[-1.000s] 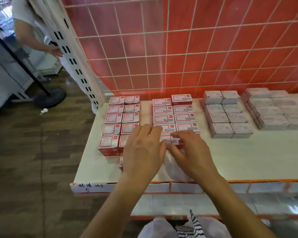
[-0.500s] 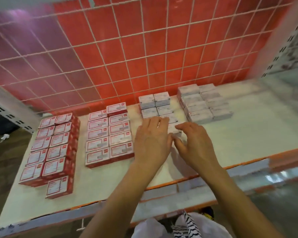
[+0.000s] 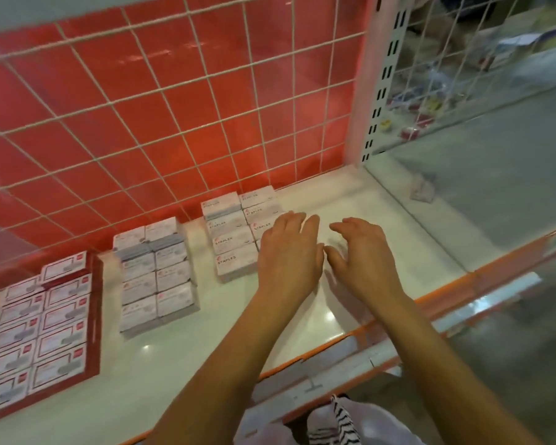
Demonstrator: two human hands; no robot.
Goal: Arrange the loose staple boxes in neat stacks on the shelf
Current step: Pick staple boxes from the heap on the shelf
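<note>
the white staples block (image 3: 228, 239) sits on the shelf (image 3: 398, 213), backed against the red wire grid (image 3: 174, 107). the left hand (image 3: 289, 252) lies over that block's right column, fingers straight and relaxed, probably to square its edge flush. whether the palm actually presses the boxes is unclear in the blur. just right of the block, the right hand (image 3: 363, 252) hovers loosely curled, holding nothing. left of the block stand a grey-white block (image 3: 156, 277) and, further left, red boxes (image 3: 45, 322) in rows.
</note>
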